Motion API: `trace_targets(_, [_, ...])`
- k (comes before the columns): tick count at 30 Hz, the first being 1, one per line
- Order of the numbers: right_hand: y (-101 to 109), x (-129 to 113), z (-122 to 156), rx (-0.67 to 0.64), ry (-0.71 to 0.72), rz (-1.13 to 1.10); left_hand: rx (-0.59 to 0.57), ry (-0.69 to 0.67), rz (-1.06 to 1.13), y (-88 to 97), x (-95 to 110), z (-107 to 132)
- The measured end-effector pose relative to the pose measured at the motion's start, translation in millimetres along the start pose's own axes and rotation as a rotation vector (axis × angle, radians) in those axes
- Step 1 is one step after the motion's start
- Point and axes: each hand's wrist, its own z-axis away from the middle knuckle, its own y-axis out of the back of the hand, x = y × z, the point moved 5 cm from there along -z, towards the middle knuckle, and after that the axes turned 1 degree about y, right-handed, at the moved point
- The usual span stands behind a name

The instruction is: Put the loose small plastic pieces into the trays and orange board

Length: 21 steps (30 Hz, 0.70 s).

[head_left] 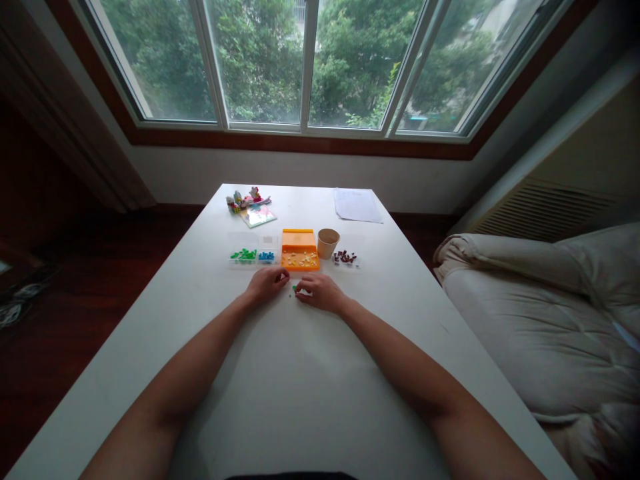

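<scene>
My right hand [319, 292] rests low over the white table [300, 373], its fingertips pinched on a small green block [295, 289]. A tiny green piece lies on the table just left of those fingertips. My left hand [269, 284] is a little to the left, its fingers curled together; whatever they hold, if anything, is too small to make out. Just beyond both hands stands an open orange box [300, 269] with several small pale pieces inside. A clear tray [233, 265] with green blocks [244, 255] and blue blocks [266, 256] sits beyond my left hand.
A brown paper cup [328, 244] stands right of the orange box, beside a clear tray [354, 266] of dark brown blocks [345, 257]. Farther back are small colourful figures [235, 202], a flat card [259, 215] and paper sheets [357, 205]. A padded sofa [500, 327] flanks the table's right side.
</scene>
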Motion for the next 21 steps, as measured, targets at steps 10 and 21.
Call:
trace_targets(10, [-8.3,-3.2,-4.8,0.015,0.004,0.081,-0.030,0.003,-0.065,0.7,1.2,0.2])
trace_targets(21, [-9.9,-4.0,-6.2,0.025,-0.026,0.085,-0.049,-0.023,-0.005,2.8,2.5,0.1])
